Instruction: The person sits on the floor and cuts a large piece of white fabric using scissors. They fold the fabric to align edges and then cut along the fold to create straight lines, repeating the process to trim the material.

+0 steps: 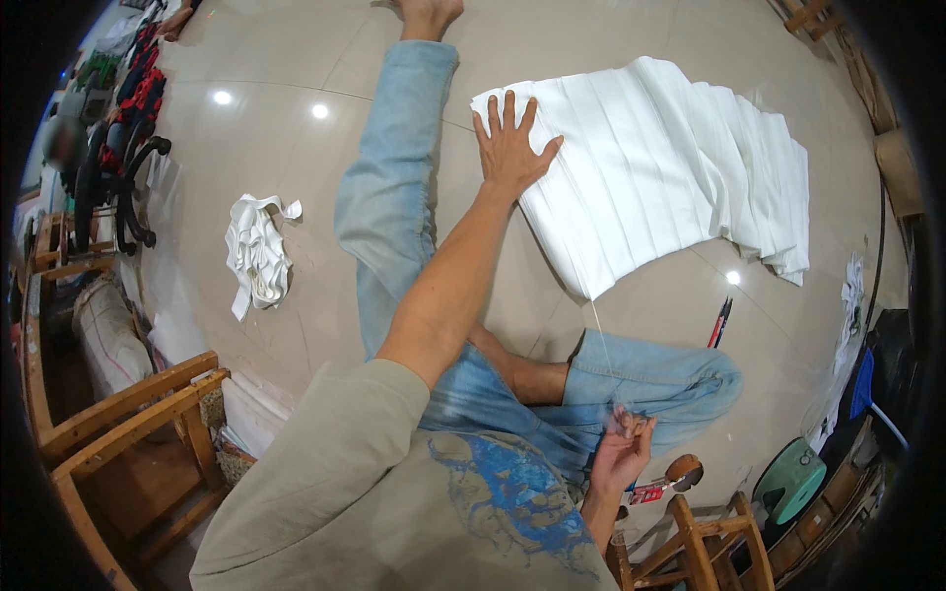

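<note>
Pleated white fabric (631,158), stacked in long folds, lies on the tiled floor in front of me. My left hand (510,148) rests flat on its left end, fingers spread. From the fabric's near corner a thin white thread (599,330) runs taut over my bent right knee to my right hand. My right hand (621,451) is closed in a pinch on the thread, beside that knee. Its fingertips are partly blurred, so I cannot tell whether a needle is there. Left of my outstretched leg lies a loose heap of white fabric strips (261,254).
A red and black pen-like tool (721,323) lies beyond my right knee. Wooden stools (705,537) stand at lower right, near a green plastic lid-like object (790,480). A wooden frame (138,404) is at lower left, an office chair base (133,187) farther up.
</note>
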A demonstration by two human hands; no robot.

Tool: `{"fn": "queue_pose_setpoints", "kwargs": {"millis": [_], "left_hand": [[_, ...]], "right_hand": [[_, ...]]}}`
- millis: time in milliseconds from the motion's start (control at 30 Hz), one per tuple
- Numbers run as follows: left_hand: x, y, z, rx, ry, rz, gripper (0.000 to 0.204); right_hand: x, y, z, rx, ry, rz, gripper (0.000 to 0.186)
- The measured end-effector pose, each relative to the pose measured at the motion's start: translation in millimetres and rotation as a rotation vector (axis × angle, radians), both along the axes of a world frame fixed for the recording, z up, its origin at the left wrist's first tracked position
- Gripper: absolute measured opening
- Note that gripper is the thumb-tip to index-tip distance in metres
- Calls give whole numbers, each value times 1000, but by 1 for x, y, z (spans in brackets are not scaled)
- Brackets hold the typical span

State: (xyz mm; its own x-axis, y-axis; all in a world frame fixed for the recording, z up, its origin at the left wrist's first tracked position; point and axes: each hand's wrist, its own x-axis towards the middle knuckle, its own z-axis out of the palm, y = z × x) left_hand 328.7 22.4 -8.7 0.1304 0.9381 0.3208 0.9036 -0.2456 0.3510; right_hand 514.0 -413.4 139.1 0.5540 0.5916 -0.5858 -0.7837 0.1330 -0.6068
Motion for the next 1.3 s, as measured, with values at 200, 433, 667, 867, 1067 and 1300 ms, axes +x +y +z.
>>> {"fn": "queue_pose_setpoints", "kwargs": {"millis": [200,433,667,867,1067,1300], "left_hand": [[0,0,0,-15,1,-1,87],[-3,-1,-2,-29,4,-7,88],[1,1,-4,20,44,-1,84],[-2,-4,-7,11,3,-23,80],[-9,-8,9,-3,3,-5,74],[-6,-6,10,-38,-46,66,79]], "right_hand": [[18,-48,11,-38,-13,-31,30],[30,-95,32,-246,-64,-89,27],[29,-52,29,-350,-407,-24,22],[-18,148,-34,-546,-1499,801,42],[-19,158,-69,-411,-1056,1231,39],[-37,176,-49,6,-471,270,28]]}}
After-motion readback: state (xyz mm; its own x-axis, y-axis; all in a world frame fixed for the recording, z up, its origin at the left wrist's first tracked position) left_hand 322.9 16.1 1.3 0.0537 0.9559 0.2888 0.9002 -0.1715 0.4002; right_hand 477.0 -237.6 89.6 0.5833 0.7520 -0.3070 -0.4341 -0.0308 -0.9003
